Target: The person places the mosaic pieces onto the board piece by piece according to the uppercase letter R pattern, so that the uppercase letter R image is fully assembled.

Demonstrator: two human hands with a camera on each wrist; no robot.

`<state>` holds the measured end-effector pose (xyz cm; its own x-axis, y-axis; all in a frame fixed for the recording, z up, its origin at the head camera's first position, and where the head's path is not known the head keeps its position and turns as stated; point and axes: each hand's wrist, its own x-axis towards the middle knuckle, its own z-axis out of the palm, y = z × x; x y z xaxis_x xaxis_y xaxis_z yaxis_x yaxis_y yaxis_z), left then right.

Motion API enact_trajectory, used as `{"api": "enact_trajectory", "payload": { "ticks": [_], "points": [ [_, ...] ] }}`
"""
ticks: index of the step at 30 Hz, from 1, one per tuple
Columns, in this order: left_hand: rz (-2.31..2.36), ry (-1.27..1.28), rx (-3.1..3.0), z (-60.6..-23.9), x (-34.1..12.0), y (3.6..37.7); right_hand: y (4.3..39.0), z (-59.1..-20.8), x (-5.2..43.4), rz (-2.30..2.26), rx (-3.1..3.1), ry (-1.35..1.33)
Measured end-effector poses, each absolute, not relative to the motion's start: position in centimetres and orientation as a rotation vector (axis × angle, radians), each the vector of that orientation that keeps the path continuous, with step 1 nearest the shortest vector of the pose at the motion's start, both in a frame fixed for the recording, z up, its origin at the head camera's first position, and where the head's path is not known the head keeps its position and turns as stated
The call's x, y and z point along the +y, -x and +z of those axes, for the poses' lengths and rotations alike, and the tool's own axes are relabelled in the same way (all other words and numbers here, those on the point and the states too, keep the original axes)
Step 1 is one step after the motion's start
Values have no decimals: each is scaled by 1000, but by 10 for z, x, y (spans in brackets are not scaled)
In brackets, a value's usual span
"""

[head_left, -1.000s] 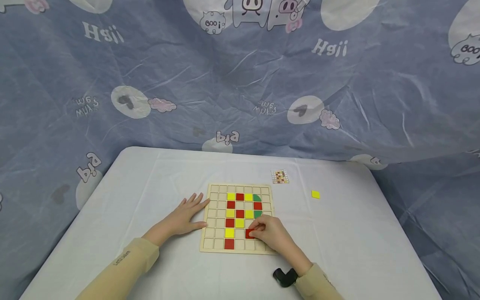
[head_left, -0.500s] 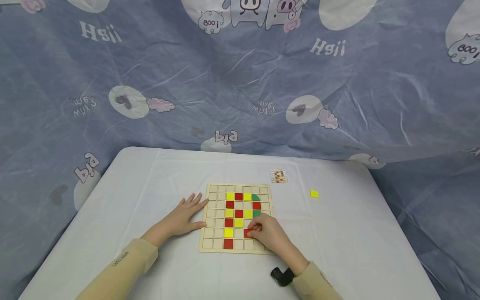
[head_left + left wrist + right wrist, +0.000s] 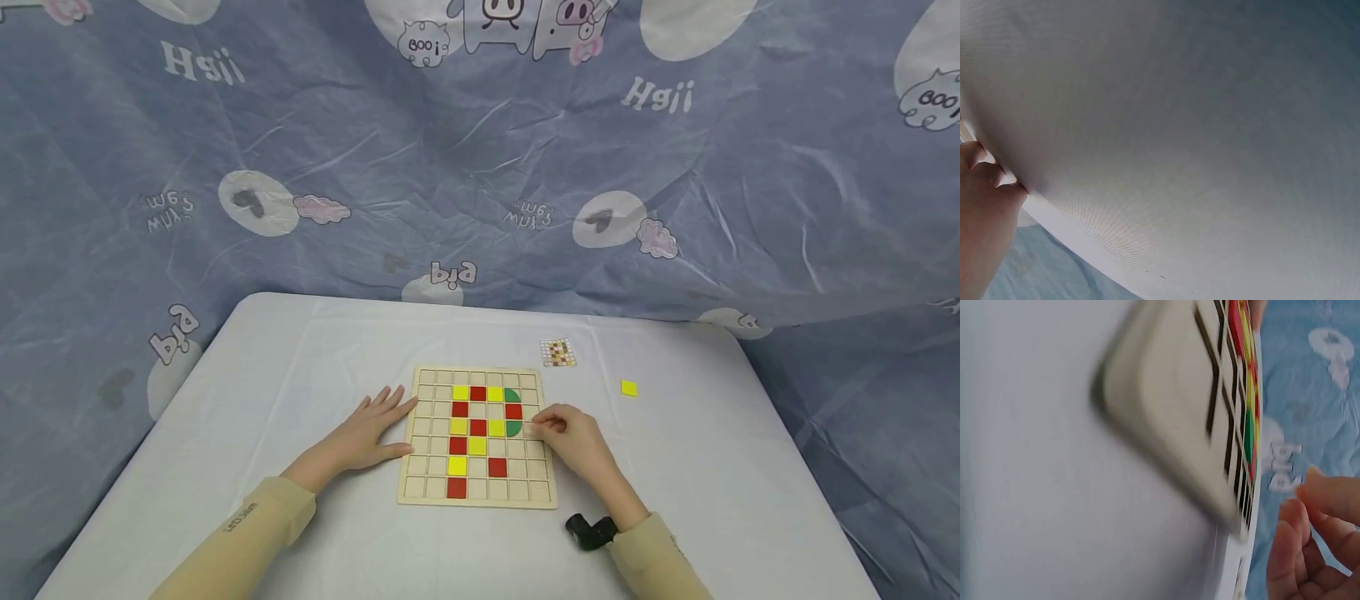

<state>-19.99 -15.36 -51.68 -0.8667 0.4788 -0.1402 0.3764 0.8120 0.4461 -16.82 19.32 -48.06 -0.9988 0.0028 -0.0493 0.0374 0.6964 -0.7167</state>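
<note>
A square wooden grid board (image 3: 480,497) lies on the table, bearing red, yellow and green tiles in its cells. My left hand (image 3: 367,433) lies flat with spread fingers, thumb and fingertips at the board's left edge. Over the board's right edge hovers my right hand (image 3: 573,437), its fingers loosely bent and nothing seen between them; the right wrist view shows the bent fingers (image 3: 1294,531) beyond the board's corner. A red tile (image 3: 497,467) sits by itself in a lower cell. Off the board to the right lies a loose yellow tile (image 3: 628,388).
A small printed pattern card (image 3: 558,352) lies behind the board's far right corner. A black curved object (image 3: 588,533) shows beside the right wrist. White cloth covers the table (image 3: 750,467), and a blue printed curtain (image 3: 480,150) hangs behind it.
My right hand has let go of the red tile, now left in its cell, and moved up and right to the board's edge. The left hand has stayed in place.
</note>
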Motion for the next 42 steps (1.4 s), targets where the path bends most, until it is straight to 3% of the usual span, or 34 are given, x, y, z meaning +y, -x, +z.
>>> {"api": "enact_trajectory", "payload": {
  "ticks": [19, 42],
  "points": [
    [629, -672, 2740, -517, -153, 199, 225, -484, 316, -1148, 3011, -398],
    [624, -680, 2752, -516, -155, 199, 225, -491, 321, -1062, 2913, -568]
  ]
}}
